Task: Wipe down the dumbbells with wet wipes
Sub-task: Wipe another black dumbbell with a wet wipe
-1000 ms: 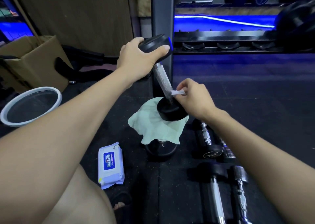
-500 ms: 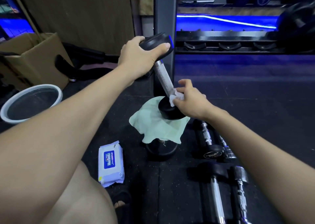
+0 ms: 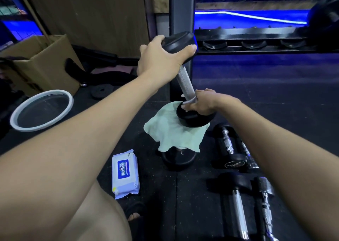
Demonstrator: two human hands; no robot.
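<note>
The dumbbell (image 3: 186, 86) stands tilted, its lower black head resting on a pale green cloth (image 3: 170, 134) draped over a dark round object on the floor (image 3: 275, 97), its upper head leaning away toward the rack (image 3: 247, 39). The left hand (image 3: 161, 59) grips the upper head, thumb across its rim. The right hand (image 3: 203, 103) is curled round the bottom of the knurled metal handle, pressing a white wet wipe (image 3: 189, 101) against it just above the lower head. A pack of wet wipes (image 3: 125, 173) lies flat on the floor to the left of the cloth. Other dumbbells (image 3: 233, 147) lie on their sides to the right. A white-rimmed basin (image 3: 16, 123) and a cardboard box (image 3: 45, 64) sit at far left.
</note>
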